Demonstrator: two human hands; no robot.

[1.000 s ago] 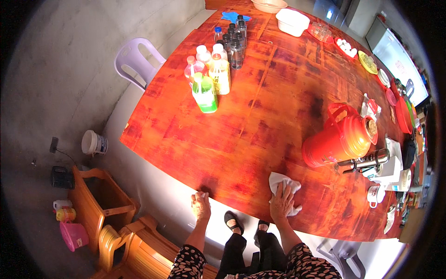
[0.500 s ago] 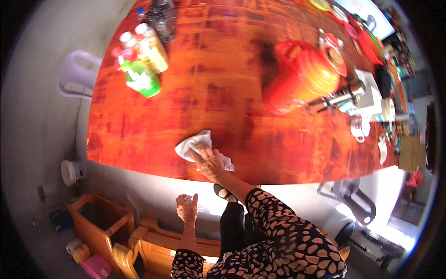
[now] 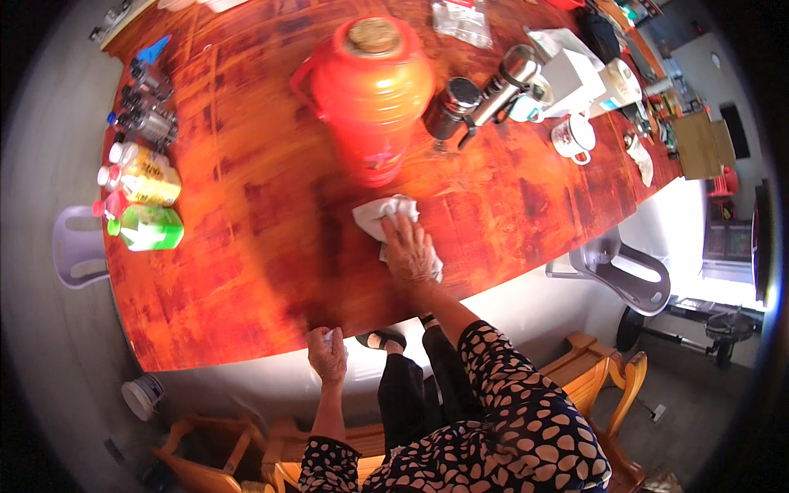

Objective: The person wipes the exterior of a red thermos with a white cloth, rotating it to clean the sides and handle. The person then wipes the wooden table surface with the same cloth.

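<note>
My right hand (image 3: pixel 408 251) lies flat on a white cloth (image 3: pixel 374 216), its fingers stretched out and pressing the cloth to the reddish-brown wooden table (image 3: pixel 246 287). Part of the cloth sticks out beside the palm. At the near table edge, my left hand (image 3: pixel 327 355) is closed around a small white, crumpled thing that shows only as a bit between thumb and fingers. Just beyond the cloth stands a big red-orange vacuum jug (image 3: pixel 370 99) with a cork-like stopper and a side handle.
Several bottles, a green one (image 3: pixel 152 228) among them, line the left table edge. Right of the jug are a dark flask (image 3: pixel 454 107), a steel thermos (image 3: pixel 505 78), a white box (image 3: pixel 569 86) and a mug (image 3: pixel 573 137). A grey chair (image 3: pixel 622 267) and wooden seats (image 3: pixel 592 361) stand close by.
The view has swung right, so jug and bottles sit farther left. My right hand has moved with the cloth to just in front of the jug. My left hand has come up to the table edge.
</note>
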